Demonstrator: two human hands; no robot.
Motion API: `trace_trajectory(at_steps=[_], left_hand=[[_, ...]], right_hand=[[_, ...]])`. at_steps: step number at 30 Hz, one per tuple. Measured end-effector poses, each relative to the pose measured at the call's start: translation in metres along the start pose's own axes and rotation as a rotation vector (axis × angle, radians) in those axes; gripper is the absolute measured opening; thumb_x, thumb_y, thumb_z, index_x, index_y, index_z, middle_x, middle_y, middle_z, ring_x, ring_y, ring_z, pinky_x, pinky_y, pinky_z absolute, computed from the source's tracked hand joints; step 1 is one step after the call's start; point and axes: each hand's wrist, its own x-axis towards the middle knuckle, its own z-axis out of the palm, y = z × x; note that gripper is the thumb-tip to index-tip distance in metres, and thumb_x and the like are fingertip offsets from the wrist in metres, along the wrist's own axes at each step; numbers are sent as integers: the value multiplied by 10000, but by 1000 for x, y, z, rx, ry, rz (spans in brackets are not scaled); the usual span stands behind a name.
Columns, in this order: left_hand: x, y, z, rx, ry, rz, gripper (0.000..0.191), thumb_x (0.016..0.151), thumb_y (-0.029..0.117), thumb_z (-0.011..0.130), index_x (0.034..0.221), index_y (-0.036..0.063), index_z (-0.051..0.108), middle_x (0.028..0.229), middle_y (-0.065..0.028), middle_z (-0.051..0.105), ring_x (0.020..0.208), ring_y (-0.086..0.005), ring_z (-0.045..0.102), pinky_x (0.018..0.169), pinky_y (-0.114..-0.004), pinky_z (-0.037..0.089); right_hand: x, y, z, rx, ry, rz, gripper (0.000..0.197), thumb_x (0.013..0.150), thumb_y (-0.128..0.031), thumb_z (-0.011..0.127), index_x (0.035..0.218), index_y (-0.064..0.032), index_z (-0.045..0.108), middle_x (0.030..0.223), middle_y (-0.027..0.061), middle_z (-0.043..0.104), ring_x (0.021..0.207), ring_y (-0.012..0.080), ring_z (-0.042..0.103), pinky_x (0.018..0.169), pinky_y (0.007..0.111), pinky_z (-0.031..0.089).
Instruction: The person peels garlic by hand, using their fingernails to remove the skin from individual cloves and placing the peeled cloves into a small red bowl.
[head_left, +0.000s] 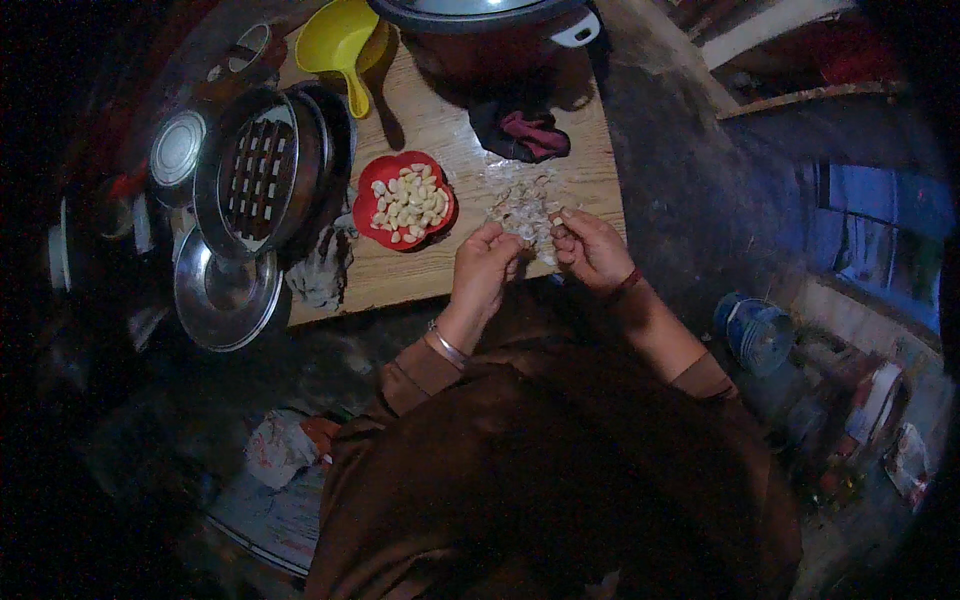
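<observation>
Both my hands are over the near right part of a wooden table (420, 281). Between thumb and fingers of my right hand (592, 251) is a small pale garlic clove (557, 221). My left hand (484, 270) has its thumb and fingertips closed together close to the table; whether something small is between them I cannot tell. Thin papery garlic skins (525, 206) lie scattered on the wood just beyond and between both hands. To the left of my left hand, a red scalloped bowl (362, 206) holds many peeled garlic cloves (411, 204).
A large dark red cooker (487, 56) stands at the table's far side, with a dark and maroon cloth (525, 135) before it. A yellow ladle (341, 45) lies far left. Metal pans (292, 172), a steel lid (225, 300) and a grey rag (322, 270) crowd the left edge.
</observation>
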Motion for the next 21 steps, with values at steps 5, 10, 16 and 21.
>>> trace_trajectory(at_steps=[5, 10, 16, 21], left_hand=[[17, -25, -24, 97, -20, -61, 60, 818, 53, 545, 869, 28, 525, 652, -12, 531, 486, -66, 431, 421, -202, 326], [20, -36, -26, -65, -39, -58, 68, 843, 69, 517, 899, 40, 542, 615, -22, 527, 479, -93, 443, 445, -223, 353], [20, -19, -26, -418, 3, -127, 153, 880, 59, 402, 999, -13, 468, 994, -121, 555, 894, -209, 560, 664, -262, 494], [19, -11, -27, -391, -93, -94, 378, 829, -63, 357, 1189, -97, 244, 1123, -263, 467, 1034, -292, 501, 940, -370, 412]], right_hand=[[19, 0, 40, -351, -6, -69, 133, 832, -144, 582, 844, -17, 548, 672, 8, 519, 548, 72, 452, 463, 210, 362], [48, 11, 99, -844, -176, -248, 230, 816, -159, 596, 988, -7, 582, 760, 35, 586, 633, 82, 542, 541, 209, 449], [38, 8, 84, -811, -46, -412, 174, 848, -109, 543, 973, 3, 589, 783, 23, 578, 679, 64, 528, 591, 194, 441], [10, 7, 27, -1070, 157, -528, 154, 808, -127, 580, 879, 7, 604, 742, 57, 589, 615, 81, 521, 559, 239, 431]])
